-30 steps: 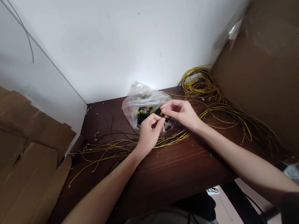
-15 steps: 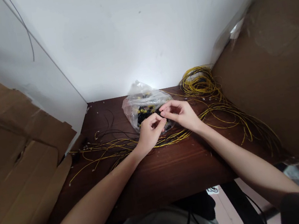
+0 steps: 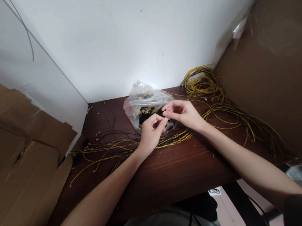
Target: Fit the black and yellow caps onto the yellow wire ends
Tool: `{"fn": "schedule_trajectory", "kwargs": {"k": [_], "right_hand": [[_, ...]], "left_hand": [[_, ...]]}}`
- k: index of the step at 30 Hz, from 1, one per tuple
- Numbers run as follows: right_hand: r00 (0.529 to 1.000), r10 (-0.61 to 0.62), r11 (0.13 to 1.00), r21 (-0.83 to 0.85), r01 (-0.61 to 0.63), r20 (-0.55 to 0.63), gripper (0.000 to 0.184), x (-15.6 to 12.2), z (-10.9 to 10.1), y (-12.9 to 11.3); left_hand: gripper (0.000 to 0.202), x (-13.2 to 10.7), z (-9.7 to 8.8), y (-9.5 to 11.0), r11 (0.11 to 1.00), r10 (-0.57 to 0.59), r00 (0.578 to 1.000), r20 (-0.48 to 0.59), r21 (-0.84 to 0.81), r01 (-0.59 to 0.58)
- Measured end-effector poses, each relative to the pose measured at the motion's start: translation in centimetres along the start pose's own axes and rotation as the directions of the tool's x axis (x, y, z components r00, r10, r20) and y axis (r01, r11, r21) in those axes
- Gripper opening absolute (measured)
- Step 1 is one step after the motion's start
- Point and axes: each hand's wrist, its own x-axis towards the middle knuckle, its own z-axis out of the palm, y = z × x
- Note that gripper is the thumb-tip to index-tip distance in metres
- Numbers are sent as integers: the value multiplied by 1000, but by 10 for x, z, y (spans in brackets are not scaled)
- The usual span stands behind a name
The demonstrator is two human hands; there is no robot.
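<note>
My left hand (image 3: 151, 133) and my right hand (image 3: 183, 113) meet fingertip to fingertip just in front of a clear plastic bag (image 3: 142, 102) that holds black and yellow small parts. Both hands pinch a tiny dark piece between them, too small to name. Below the hands, yellow wires (image 3: 111, 150) lie in a loose bundle across the dark wooden table (image 3: 172, 171).
A coil of yellow wires (image 3: 200, 81) sits at the table's back right, with strands trailing along a large cardboard box (image 3: 280, 76) on the right. Flattened cardboard (image 3: 11, 159) leans on the left. A white wall (image 3: 131, 31) closes the back. Thin black wires (image 3: 110, 133) lie left of the bag.
Almost nothing has moved. The fingertips of both hands have shifted slightly against each other in front of the bag.
</note>
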Motion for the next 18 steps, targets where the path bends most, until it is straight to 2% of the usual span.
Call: {"fn": "schedule_trajectory", "kwargs": {"k": [4,8,18], "right_hand": [[997,64,992,115,-60,-35,26,1,0,-1],[995,102,984,148,-101,-3,27,2,0,1],[1000,13,1000,21,-13,17,18,0,-1,0]], "left_hand": [[23,1,1,-1,999,0,1000,-27,-38,-1],[17,2,2,-2,995,26,998,-50,-96,-31],[19,2,2,-3,988,3,999,-44,-155,-10]]}}
